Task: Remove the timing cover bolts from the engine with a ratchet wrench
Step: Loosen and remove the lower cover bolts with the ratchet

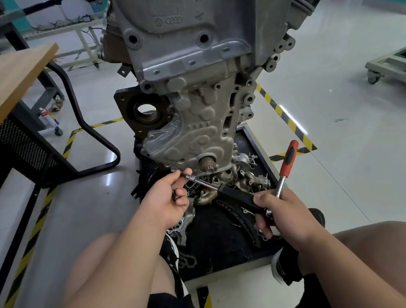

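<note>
Past knees [103, 272], clutching ratchet wrench [289, 157] plus black driver [236, 196] in right grip [280, 213], pinching its tip with left grip [166, 200]

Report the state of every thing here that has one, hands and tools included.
left hand: pinches the tip of the black-handled driver at the lower left edge of the timing cover.
right hand: grips the driver's handle end and the head of the ratchet wrench.
black-handled driver: slanted, tip toward the cover.
ratchet wrench: red handle sticking up, clear of the engine.
timing cover: mounted on the engine.
</note>
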A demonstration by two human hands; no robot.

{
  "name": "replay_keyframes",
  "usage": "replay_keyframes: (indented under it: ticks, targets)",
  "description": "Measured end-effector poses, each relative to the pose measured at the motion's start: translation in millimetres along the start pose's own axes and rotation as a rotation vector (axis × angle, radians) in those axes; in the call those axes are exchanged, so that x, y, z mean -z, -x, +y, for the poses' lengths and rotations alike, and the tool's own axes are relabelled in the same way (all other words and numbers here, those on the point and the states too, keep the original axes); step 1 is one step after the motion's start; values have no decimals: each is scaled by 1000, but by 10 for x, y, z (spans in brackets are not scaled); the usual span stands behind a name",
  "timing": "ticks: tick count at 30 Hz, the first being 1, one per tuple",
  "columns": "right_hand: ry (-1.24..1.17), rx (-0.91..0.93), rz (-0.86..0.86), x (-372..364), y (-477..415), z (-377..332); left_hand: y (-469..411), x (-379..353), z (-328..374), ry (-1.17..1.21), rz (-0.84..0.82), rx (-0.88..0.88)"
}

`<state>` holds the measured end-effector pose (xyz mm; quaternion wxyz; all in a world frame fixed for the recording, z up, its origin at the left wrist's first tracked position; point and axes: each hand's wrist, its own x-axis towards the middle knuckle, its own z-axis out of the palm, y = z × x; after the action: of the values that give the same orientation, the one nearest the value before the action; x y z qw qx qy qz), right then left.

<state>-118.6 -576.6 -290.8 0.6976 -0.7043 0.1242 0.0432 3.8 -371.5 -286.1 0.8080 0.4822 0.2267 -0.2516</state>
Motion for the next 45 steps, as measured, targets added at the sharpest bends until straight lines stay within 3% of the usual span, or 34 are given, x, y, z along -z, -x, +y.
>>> replay_keyframes:
  ticks: [9,14,20,27,45]
  targets:
    - [-38,-13,133,269,67,-10,-166,-493,-191,16,38,-55]
    - [-195,-101,243,575,57,22,-326,-948,-300,-106,56,-44]
    - [-315,-48,395,690,28,25,-566,-1447,-368,-300,22,-50]
    - [-376,-76,409,558,-152,21,-809,-1641,-292,-349,96,-67]
    - [-382,-68,425,375,-230,38,-860,-1648,-370,-7,52,-110]
